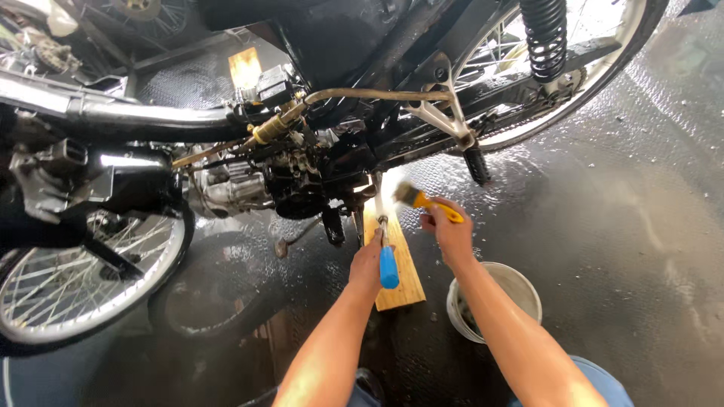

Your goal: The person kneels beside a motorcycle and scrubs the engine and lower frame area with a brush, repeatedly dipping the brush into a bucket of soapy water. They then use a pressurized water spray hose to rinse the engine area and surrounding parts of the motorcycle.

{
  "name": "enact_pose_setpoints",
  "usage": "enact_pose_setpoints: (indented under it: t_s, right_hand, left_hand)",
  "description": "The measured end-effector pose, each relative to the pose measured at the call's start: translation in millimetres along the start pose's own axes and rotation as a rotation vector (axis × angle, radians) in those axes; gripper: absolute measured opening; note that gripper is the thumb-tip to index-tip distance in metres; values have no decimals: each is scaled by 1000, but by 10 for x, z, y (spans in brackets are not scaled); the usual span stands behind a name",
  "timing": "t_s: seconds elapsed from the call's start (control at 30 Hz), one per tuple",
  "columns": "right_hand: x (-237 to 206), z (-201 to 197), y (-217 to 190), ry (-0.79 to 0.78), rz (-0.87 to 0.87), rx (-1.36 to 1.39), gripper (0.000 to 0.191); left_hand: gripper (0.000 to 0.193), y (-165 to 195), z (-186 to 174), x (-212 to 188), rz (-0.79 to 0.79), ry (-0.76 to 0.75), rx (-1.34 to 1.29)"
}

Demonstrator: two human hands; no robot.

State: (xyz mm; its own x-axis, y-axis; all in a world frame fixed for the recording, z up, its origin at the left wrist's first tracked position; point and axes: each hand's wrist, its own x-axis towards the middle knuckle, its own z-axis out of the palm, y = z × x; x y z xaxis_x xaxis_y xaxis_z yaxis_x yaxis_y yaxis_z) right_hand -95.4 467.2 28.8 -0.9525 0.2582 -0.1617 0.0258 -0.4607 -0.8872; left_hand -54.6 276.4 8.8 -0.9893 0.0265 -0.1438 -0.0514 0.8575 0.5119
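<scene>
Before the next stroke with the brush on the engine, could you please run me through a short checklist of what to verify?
1. Right hand grips the yellow-handled paintbrush: ok, fingers closed round the handle.
2. Left hand grips the blue-handled screwdriver: ok, shaft pointing at the engine.
3. Bristles facing the black motorcycle engine: ok, though contact cannot be told; the brush is blurred.
4. White round bucket within reach: ok, just beside the right forearm.
5. Pale wooden plank lying flat under the engine: ok.
6. Footing on the dark floor: not ok, it looks wet and glossy.
</scene>
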Motion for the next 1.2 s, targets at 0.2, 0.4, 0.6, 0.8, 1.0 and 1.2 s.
enact_pose_setpoints:
  t_s: [0.2, 0.4, 0.6, 0.8, 1.0, 1.2]
  right_hand:
    - [413, 636, 610, 61, -2, 326, 28]
    - [347, 724, 883, 171, -219, 233, 27]
    - [352, 859, 797, 235, -255, 232, 24]
    - [215, 841, 946, 228, -383, -65, 22]
    - [247, 857, 1052, 197, -273, -66, 24]
    - [269, 843, 1008, 116, -320, -37, 29]
  left_hand:
    - [75, -420, 134, 176, 13, -71, 127]
    - [64, -599, 323, 242, 125, 10, 29]
    - [63, -502, 285, 503, -634, -127, -912]
    - [49, -496, 277, 517, -490, -157, -669]
    - [41, -528, 418, 575, -560, -117, -1458]
    - [43, -517, 381, 581, -666, -33, -1261]
